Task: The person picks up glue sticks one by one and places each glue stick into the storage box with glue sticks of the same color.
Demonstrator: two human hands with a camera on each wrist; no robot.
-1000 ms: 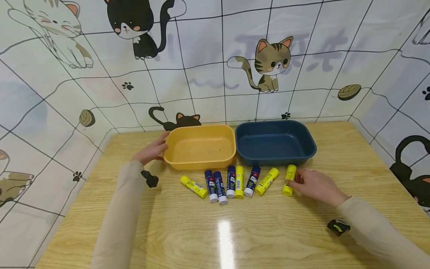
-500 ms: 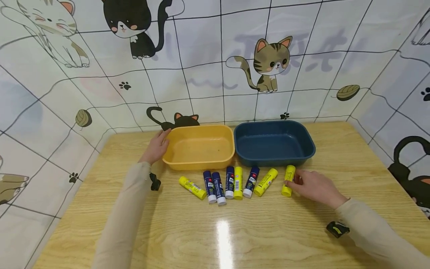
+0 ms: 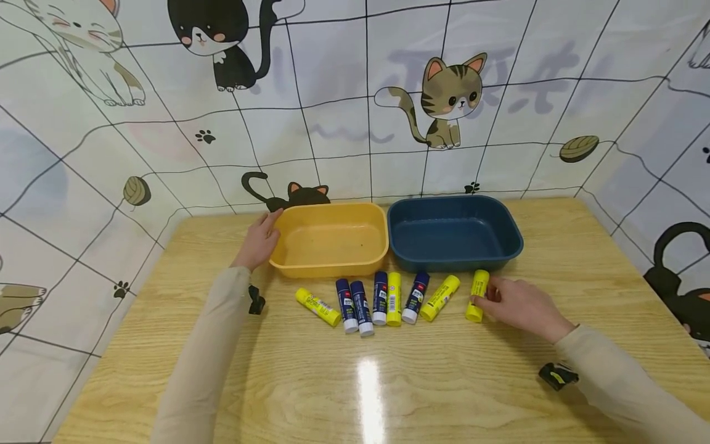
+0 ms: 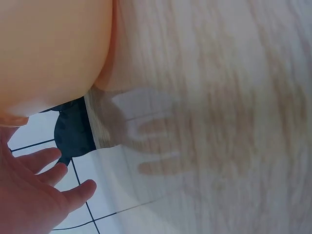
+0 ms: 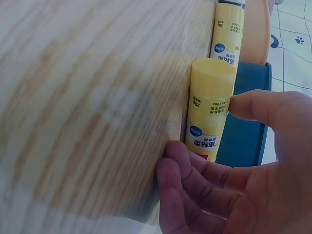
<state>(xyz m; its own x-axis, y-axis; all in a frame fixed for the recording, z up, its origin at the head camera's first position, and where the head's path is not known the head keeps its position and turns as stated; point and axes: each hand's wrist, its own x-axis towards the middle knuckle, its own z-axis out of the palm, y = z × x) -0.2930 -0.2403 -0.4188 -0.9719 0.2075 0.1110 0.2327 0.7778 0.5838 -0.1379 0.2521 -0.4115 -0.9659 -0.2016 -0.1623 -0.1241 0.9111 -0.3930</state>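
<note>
At the right end of a row of glue sticks, my right hand (image 3: 518,308) pinches a yellow glue stick (image 3: 477,297) between thumb and fingers. In the right wrist view this yellow glue stick (image 5: 209,107) lies on the table, thumb on one side and curled fingertips by its lower end. My left hand (image 3: 258,240) touches the left end of a yellow bin (image 3: 330,270). The left wrist view shows the left hand's fingers (image 4: 80,194) spread and fairly straight beside the bin wall (image 4: 53,53). To the right stands a dark blue bin (image 3: 455,264).
Between the hands lie several more glue sticks: yellow ones (image 3: 318,306) (image 3: 394,300) (image 3: 440,298) and dark blue ones with white caps (image 3: 347,305) (image 3: 416,298). They sit in front of both bins on a wooden table (image 3: 299,382). A cat-patterned backdrop (image 3: 344,80) rises behind.
My left hand has shifted slightly up along the yellow bin's left end, its fingers nearer the back corner. The right hand keeps its pinch on the yellow glue stick in place.
</note>
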